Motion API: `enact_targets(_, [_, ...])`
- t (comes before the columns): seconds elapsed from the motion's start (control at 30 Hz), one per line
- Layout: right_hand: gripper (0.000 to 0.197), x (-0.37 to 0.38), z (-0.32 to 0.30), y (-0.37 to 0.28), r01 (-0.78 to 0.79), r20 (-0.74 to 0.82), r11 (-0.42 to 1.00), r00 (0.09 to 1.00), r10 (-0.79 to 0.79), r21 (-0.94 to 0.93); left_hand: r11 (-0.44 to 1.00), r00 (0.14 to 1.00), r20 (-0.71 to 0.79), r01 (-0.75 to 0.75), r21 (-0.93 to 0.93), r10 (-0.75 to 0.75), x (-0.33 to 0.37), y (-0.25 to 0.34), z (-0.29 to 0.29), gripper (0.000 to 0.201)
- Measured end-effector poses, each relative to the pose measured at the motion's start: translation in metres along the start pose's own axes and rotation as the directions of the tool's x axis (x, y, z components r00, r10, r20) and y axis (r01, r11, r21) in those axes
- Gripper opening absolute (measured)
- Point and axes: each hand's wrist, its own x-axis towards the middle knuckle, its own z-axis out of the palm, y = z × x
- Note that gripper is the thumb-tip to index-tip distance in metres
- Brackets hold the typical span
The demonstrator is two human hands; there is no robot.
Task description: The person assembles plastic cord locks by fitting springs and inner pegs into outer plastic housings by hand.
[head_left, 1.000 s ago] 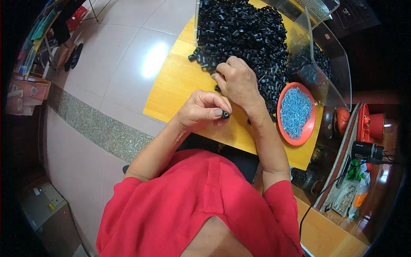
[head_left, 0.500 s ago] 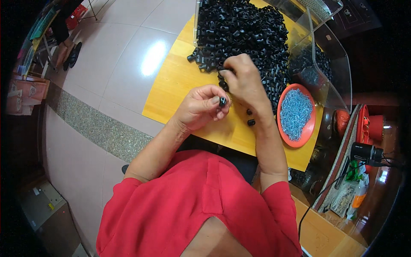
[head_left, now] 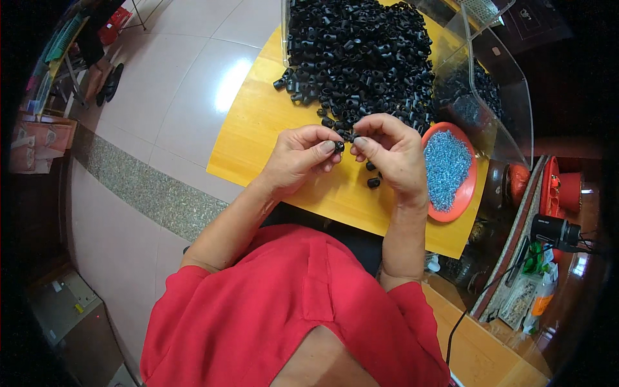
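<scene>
Between its thumb and fingers my left hand (head_left: 302, 157) pinches a small black plastic cap (head_left: 339, 147). Close on its right, my right hand (head_left: 392, 153) is closed with thumb against forefinger, and a small dark piece (head_left: 353, 137) shows at its fingertips. Both hands are over the near part of a yellow table (head_left: 251, 129). A large heap of short black hollow caps (head_left: 361, 58) spreads beyond my fingers. Two loose black caps lie under my right hand, one of them a black cylinder (head_left: 373, 182) near the wrist.
Right of my right hand, an orange-red plate (head_left: 453, 209) holds many small bluish clear pieces (head_left: 446, 168). A clear plastic bin (head_left: 509, 109) with more black parts stands at the far right. Further right are a black camera-like device (head_left: 551, 231) with a cable and small bags.
My right hand has come back from the edge of the heap toward my left hand, bringing a small dark piece. The left hand still holds its cap.
</scene>
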Motion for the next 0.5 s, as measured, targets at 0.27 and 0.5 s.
enact_targets(0.27, [0.010, 0.002, 0.002, 0.006, -0.001, 0.015, 0.991, 1.000, 0.003, -0.137, 0.998, 0.999, -0.009, -0.049, 0.034, 0.050, 0.003, -0.004, -0.002, 0.014])
enact_targets(0.5, [0.007, 0.001, 0.002, 0.010, 0.019, 0.003, 0.964, 1.000, -0.019, -0.266, 0.991, 0.997, -0.032, -0.068, 0.112, 0.072, 0.002, -0.007, -0.001, 0.014])
